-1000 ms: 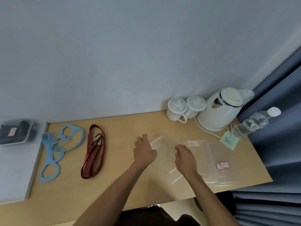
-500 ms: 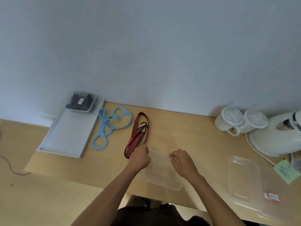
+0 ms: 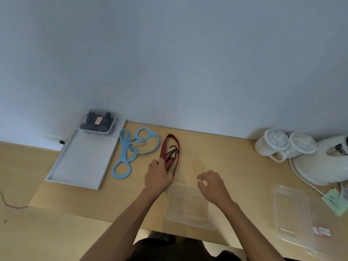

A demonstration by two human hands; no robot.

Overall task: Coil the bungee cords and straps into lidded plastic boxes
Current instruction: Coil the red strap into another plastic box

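The near end of the red-and-black bungee cord point(image 3: 170, 147) is covered by the left hand point(image 3: 158, 178); whether it is gripped cannot be told. The right hand point(image 3: 212, 185) is held loosely curled and empty over the clear plastic box point(image 3: 188, 210), which is set at the front edge of the table point(image 3: 226, 157).

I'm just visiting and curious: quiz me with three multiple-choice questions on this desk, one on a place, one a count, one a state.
1. The blue strap lies: A) between the grey tray and the red bungee cord; B) inside the clear box; C) beside the kettle.
2. Count of white lidded cups by the kettle: A) one; B) two; C) four.
3. The clear box is: A) lidded; B) full; C) open, empty.
Answers: A, tray left, cord right; B, two stand side by side; C, a lid lies apart, rightward.
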